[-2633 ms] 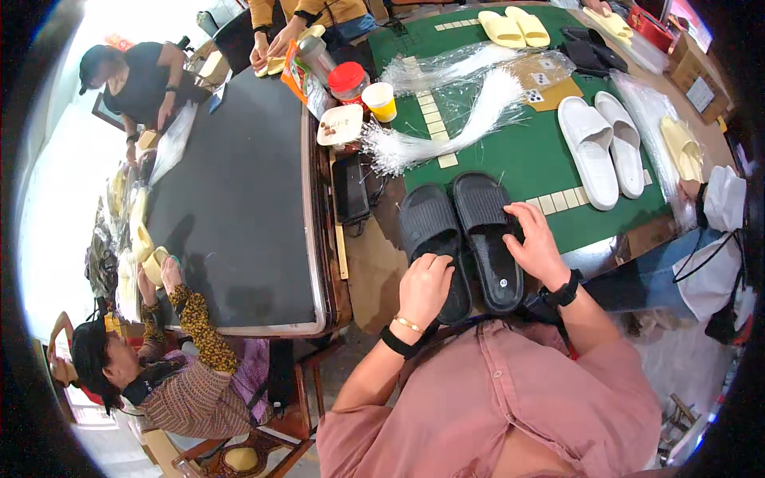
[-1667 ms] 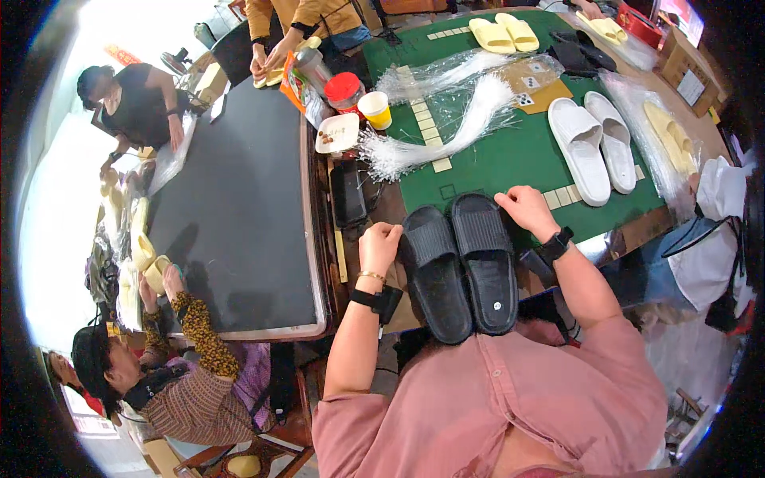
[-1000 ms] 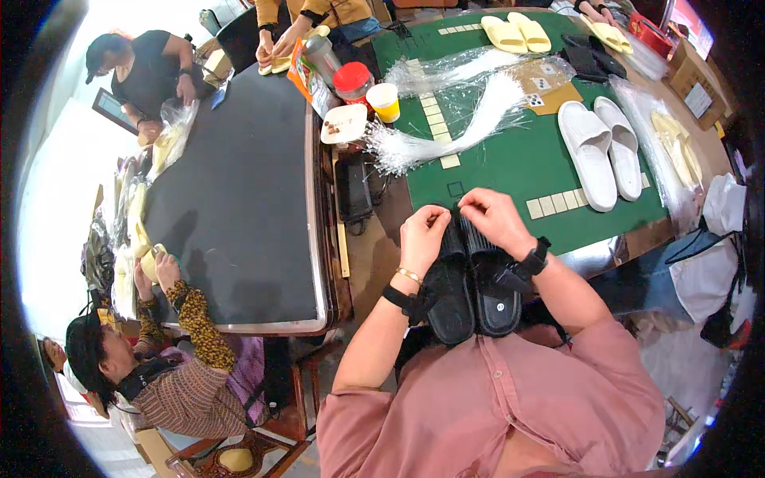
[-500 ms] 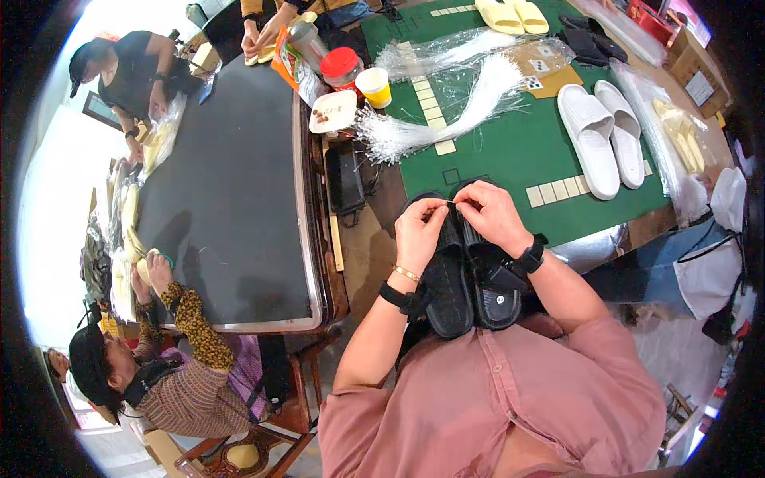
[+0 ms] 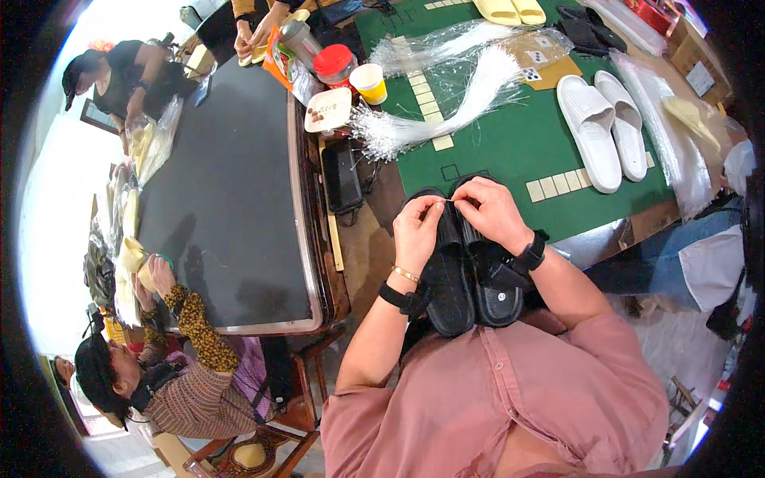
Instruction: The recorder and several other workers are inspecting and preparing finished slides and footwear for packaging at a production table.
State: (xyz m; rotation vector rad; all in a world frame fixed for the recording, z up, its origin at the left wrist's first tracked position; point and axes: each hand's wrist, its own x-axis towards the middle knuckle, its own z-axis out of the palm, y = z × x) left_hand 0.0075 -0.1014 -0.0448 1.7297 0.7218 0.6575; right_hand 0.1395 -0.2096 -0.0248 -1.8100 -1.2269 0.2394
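A pair of black slippers (image 5: 448, 296) lies side by side against my body at the near edge of the green table. Above their toe ends my left hand (image 5: 417, 231) pinches a thin white plastic strand (image 5: 446, 200) between thumb and fingertips. My right hand (image 5: 496, 213) grips the same strand from the other side, its fingertips almost meeting the left ones. Whether the strand passes through the slippers is hidden by my fingers. Beyond my hands a loose bundle of white plastic tag strands (image 5: 454, 127) is spread on the green mat (image 5: 518, 143).
White slippers (image 5: 590, 131) lie to the right, yellow slippers (image 5: 510, 11) at the far edge. A yellow cup (image 5: 368, 84), red-lidded jar (image 5: 335, 64) and small white dish (image 5: 327, 110) stand by the dark table (image 5: 231, 199). Co-workers handle pale slippers along its left side.
My hands stay pinched on the strand, with hardly any movement. At the right, the bagged pale-yellow slippers have shifted. The whole view has moved slightly.
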